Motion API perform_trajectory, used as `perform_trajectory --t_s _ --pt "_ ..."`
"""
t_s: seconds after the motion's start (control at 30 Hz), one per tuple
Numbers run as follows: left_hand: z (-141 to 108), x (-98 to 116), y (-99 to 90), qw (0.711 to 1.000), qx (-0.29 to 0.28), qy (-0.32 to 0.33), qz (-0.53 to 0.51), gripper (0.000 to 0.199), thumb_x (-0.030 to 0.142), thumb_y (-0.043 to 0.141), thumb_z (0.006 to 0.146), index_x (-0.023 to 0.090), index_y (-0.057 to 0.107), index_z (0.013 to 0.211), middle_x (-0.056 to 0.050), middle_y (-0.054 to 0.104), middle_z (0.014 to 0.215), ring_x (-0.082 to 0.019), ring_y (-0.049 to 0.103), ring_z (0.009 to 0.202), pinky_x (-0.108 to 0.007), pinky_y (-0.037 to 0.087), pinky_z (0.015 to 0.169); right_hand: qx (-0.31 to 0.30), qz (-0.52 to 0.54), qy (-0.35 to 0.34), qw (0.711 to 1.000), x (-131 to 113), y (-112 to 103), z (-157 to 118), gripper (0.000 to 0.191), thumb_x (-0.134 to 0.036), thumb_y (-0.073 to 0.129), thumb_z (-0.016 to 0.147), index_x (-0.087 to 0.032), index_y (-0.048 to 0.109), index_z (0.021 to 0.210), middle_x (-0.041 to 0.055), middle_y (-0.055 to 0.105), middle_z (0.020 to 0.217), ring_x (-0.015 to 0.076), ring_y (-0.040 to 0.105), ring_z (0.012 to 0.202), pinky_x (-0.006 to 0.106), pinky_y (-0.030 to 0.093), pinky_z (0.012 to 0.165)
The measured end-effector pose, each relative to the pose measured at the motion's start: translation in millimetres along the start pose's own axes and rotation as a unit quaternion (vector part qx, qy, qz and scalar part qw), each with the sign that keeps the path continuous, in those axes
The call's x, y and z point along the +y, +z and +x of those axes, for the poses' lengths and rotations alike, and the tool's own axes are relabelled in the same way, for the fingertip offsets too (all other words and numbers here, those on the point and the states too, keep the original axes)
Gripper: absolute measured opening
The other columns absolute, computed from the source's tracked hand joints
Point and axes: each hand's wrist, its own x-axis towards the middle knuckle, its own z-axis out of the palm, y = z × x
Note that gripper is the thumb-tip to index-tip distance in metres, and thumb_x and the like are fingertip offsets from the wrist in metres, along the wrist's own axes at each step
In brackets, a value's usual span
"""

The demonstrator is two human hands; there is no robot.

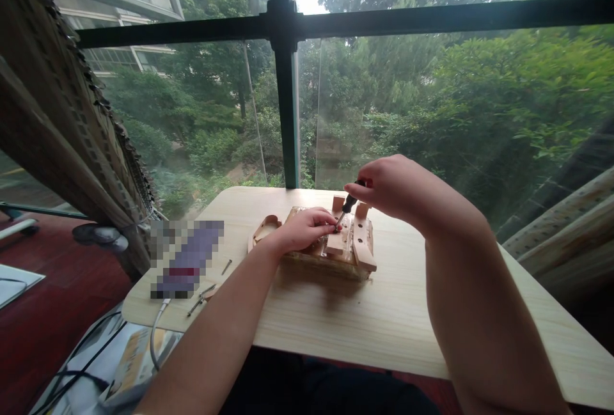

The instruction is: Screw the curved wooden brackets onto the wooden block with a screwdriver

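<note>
My right hand (384,178) is wrapped round the dark handle of a screwdriver (348,201), which slants down to the left. Its tip meets a light wooden piece (334,246) lying on a low, box-like base (330,266) that looks covered in clear plastic. At that tip, the thumb and fingers of my left hand (307,228) are pinched together; what lies between them is too small to make out. Just to the right is another wooden piece (361,234) with dark holes and an angled front end, also on the base.
A curved wooden part (267,228) lies left of the base. Several long screws (227,266) are farther left, near a blurred-out phone-like object (192,260) with a white cable (154,332). The pale wooden table (384,322) stands against a window; a curtain (71,114) hangs at left.
</note>
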Motion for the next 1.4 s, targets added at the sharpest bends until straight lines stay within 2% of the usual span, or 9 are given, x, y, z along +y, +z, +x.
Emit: perform_trajectory --t_s 0.1,0.33,0.53,0.73,0.93,1.03,1.2,1.33,1.4 --pt "0 -2 0.3 1.0 0.002 -0.003 0.002 0.018 0.026 0.058 0.085 0.015 0.073 0.086 -0.008 0.068 0.097 -0.02 0.062 0.096 -0.029 0.048 0.088 0.025 0.037 -0.022 0.999 2 1 -2 0.03 -0.039 0.052 0.084 -0.02 0.073 0.095 0.004 0.068 0.072 0.0128 0.051 0.056 0.027 0.03 0.055" --pt "0 3 -0.5 1.0 0.013 -0.021 0.017 0.017 0.022 0.057 0.083 0.015 0.073 0.086 -0.007 0.068 0.097 -0.019 0.062 0.094 -0.03 0.047 0.089 0.019 0.053 -0.073 0.996 3 4 1 0.023 -0.031 0.054 0.086 -0.019 0.072 0.091 0.0037 0.068 0.073 0.0115 0.052 0.057 0.026 0.031 0.056" --pt "-1 2 1.1 0.998 0.051 -0.022 -0.021 0.021 0.026 0.063 0.079 0.016 0.072 0.094 -0.006 0.065 0.104 -0.017 0.061 0.09 -0.027 0.049 0.078 0.101 -0.01 -0.035 0.994 -9 15 10 0.034 -0.048 0.054 0.088 -0.018 0.069 0.08 0.0049 0.063 0.064 0.0143 0.05 0.056 0.027 0.025 0.051" --pt "-1 -1 4.2 0.997 0.079 0.015 -0.009 0.024 0.038 0.066 0.08 0.015 0.072 0.085 -0.005 0.061 0.095 -0.014 0.058 0.081 -0.025 0.047 0.073 0.104 -0.031 -0.011 0.994 -16 16 7 0.045 -0.058 0.05 0.086 -0.018 0.069 0.077 0.0074 0.064 0.067 0.0166 0.052 0.058 0.028 0.024 0.051" --pt "0 0 4.0 0.996 0.068 0.049 0.008 0.027 0.038 0.059 0.086 0.015 0.073 0.086 -0.006 0.061 0.091 -0.017 0.058 0.088 -0.026 0.046 0.081 0.033 0.045 -0.069 0.996 -8 6 -1 0.02 -0.029 0.055 0.081 -0.018 0.07 0.088 0.0038 0.067 0.072 0.0135 0.053 0.06 0.026 0.032 0.054" --pt "-1 1 3.8 0.997 0.053 0.056 0.011 0.029 0.038 0.055 0.089 0.015 0.073 0.089 -0.006 0.061 0.09 -0.017 0.058 0.087 -0.026 0.046 0.08 0.026 0.034 -0.048 0.998 -4 3 0 0.02 -0.024 0.053 0.079 -0.016 0.07 0.085 0.0051 0.067 0.071 0.0139 0.053 0.059 0.026 0.032 0.053" --pt "0 4 3.2 0.996 0.051 0.061 0.034 0.029 0.035 0.052 0.09 0.015 0.072 0.086 -0.006 0.059 0.087 -0.016 0.057 0.085 -0.027 0.046 0.081 0.044 0.068 -0.055 0.995 -4 11 6 0.033 -0.022 0.054 0.078 -0.02 0.066 0.109 0.0038 0.069 0.082 0.0123 0.052 0.058 0.025 0.033 0.054" --pt "-1 5 3.8 0.997 0.059 0.04 0.038 0.027 0.038 0.055 0.088 0.016 0.07 0.09 -0.004 0.059 0.085 -0.016 0.055 0.082 -0.027 0.045 0.076 0.036 0.058 -0.071 0.995 -5 13 9 0.017 -0.027 0.055 0.082 -0.018 0.069 0.085 0.0033 0.066 0.073 0.0115 0.05 0.057 0.025 0.032 0.054" --pt "-1 5 4.5 0.998 0.066 0.008 0.022 0.027 0.041 0.062 0.083 0.016 0.068 0.093 -0.002 0.059 0.082 -0.014 0.054 0.075 -0.025 0.045 0.069 0.046 0.034 -0.06 0.997 -6 13 10 0.025 -0.039 0.058 0.083 -0.017 0.068 0.076 0.0034 0.063 0.067 0.0118 0.047 0.055 0.026 0.029 0.052"
